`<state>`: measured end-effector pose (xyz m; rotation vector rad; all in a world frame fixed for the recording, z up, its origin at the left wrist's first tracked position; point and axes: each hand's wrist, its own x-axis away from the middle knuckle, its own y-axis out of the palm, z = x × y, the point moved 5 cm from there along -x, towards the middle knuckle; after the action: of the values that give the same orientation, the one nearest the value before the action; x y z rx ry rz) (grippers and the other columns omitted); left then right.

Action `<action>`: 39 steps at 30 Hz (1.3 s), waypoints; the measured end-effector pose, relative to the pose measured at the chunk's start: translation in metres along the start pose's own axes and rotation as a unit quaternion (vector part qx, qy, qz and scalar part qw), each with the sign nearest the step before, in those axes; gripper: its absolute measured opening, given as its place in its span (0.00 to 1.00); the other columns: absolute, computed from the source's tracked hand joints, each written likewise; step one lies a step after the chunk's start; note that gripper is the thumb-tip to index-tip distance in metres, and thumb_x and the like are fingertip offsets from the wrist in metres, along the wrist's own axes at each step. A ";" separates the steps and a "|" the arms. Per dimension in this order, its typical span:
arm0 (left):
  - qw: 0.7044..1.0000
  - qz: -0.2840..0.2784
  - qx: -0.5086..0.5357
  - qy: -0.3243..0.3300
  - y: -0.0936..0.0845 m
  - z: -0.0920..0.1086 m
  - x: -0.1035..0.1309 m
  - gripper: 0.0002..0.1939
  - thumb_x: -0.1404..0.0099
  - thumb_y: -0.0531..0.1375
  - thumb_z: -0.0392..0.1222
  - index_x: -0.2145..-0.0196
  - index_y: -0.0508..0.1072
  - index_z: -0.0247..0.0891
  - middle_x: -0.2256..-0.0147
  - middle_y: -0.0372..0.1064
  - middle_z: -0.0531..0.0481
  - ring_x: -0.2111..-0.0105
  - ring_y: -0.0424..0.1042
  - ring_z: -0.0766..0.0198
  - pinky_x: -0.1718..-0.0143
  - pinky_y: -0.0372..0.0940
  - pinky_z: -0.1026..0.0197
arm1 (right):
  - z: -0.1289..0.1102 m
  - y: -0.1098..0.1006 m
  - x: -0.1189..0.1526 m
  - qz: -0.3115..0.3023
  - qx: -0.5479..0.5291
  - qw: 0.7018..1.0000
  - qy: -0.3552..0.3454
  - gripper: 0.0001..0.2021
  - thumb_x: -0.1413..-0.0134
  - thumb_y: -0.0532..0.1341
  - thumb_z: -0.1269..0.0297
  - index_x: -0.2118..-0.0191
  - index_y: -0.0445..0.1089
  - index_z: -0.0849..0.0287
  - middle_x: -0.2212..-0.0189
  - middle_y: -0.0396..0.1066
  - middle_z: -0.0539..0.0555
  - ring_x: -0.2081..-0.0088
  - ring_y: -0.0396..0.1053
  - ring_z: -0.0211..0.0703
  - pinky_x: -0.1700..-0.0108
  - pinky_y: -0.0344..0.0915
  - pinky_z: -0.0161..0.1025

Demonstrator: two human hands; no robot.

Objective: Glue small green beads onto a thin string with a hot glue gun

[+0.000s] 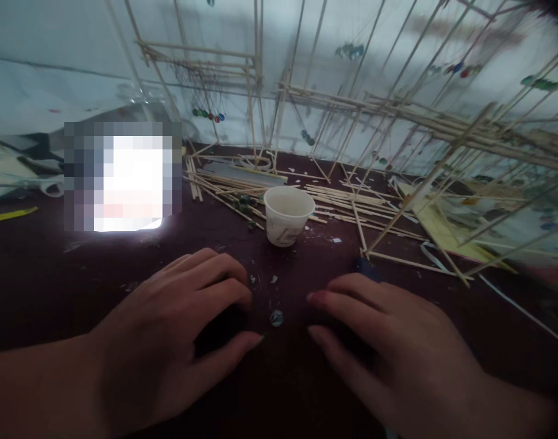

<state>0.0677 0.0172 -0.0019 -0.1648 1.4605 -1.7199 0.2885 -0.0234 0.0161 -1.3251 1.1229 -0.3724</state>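
A clear glass marble [276, 317] with a bluish tint lies on the dark tabletop [279, 390], in the gap between my hands. To its left, my left hand [182, 323] rests low over the table with fingers curved and thumb apart, holding nothing. On the other side is my right hand [383, 341], its thumb and index finger slightly apart with no object showing between them. Neither hand touches the marble. Beyond it stands a white paper cup [285, 228], upright, with faint print; its bottom inside is hidden.
Thin wooden sticks [352, 204] lie behind the cup, with dark green marbles [244, 200] near them. Stick frames [443, 116] with marbles hung on threads rise behind and to the right. Scissors [52, 185] and a bright blurred-out screen [127, 183] are at left.
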 end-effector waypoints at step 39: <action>0.997 0.012 0.045 0.062 0.011 -0.010 0.000 0.09 0.27 0.60 0.39 0.52 0.77 0.48 0.52 0.77 0.50 0.54 0.78 0.55 0.49 0.74 0.52 | 0.063 -0.027 0.105 0.146 -0.113 0.912 0.367 0.19 0.46 0.69 0.58 0.49 0.81 0.55 0.56 0.85 0.59 0.60 0.85 0.58 0.57 0.83 0.46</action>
<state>0.0670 0.0251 -0.0145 0.0072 1.4639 -1.8001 0.3979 -0.0757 -0.0148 -1.2087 2.0215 -0.5522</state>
